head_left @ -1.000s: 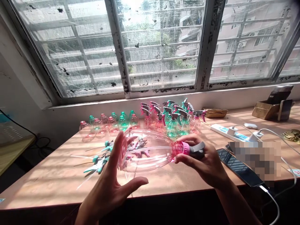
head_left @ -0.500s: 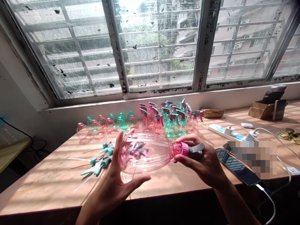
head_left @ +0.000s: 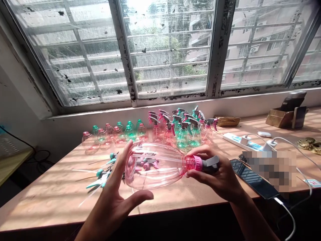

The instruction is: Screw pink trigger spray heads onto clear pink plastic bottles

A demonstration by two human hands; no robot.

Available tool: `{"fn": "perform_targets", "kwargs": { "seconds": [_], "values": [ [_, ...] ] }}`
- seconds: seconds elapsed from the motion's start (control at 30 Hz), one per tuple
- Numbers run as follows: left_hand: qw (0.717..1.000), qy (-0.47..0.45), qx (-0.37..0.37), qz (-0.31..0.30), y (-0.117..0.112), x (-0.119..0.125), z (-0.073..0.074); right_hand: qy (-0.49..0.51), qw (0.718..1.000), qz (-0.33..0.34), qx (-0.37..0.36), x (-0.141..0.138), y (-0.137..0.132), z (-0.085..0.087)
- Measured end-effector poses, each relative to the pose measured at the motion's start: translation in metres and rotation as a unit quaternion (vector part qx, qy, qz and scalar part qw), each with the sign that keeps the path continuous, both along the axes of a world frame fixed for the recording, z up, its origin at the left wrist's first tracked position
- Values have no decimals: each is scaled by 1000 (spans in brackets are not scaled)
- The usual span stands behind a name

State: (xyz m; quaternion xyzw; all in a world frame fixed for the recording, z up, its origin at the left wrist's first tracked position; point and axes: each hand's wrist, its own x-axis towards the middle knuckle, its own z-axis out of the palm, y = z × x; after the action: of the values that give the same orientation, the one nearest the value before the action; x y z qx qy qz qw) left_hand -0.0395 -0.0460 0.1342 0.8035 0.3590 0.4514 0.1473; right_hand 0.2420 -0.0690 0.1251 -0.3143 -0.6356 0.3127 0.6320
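Note:
In the head view a clear pink spray bottle [head_left: 155, 167] lies sideways in front of me, its base to the left. My right hand [head_left: 215, 174] is closed around the pink collar [head_left: 198, 163] and grey trigger head at its neck. My left hand [head_left: 117, 187] is beside the base, thumb stretched out and apart from the bottle. Its other fingers reach up along the far side of the base, and I cannot tell how firmly they touch. Behind the clear bottle, pink spray heads [head_left: 147, 164] show through. Teal spray heads [head_left: 100, 177] lie left, partly hidden by my left hand.
Open-necked pink and green bottles [head_left: 116, 134] stand at the back left. Several bottles with spray heads [head_left: 184, 134] stand right of them. A power strip [head_left: 242, 142], a cabled phone [head_left: 254, 177] and a cardboard box [head_left: 277, 117] are on the right. The table's front edge is close.
My left hand has shifted slightly left and down, its thumb moving away from the bottle. The bottle's base has moved a little left. My right hand stays at the neck.

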Motion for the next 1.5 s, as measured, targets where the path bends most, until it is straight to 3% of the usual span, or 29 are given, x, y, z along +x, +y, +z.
{"fn": "perform_targets", "kwargs": {
  "seconds": [0.2,0.37,0.6,0.73,0.87,1.07,1.33,1.5],
  "values": [
    [999,0,2,-37,3,-6,1,8,1000,18,-22,2,-1,0],
    [1000,-28,-10,-5,3,-5,-5,-8,1000,19,-7,2,1,-3],
    [1000,-8,-5,-2,2,-2,3,-31,999,-9,11,1,4,-4],
    [1000,18,24,-2,3,-5,1,-28,1000,12,5,1,4,-5],
    [1000,7,5,6,3,-2,-2,-34,999,13,0,1,4,-6],
    [999,5,7,43,7,2,3,-42,999,-1,-1,0,6,-6],
    [1000,14,10,14,2,-6,-11,-14,999,27,-17,3,6,-6],
    [1000,4,21,-22,2,-1,-2,-16,1000,22,-6,1,4,-6]
  ]
}}
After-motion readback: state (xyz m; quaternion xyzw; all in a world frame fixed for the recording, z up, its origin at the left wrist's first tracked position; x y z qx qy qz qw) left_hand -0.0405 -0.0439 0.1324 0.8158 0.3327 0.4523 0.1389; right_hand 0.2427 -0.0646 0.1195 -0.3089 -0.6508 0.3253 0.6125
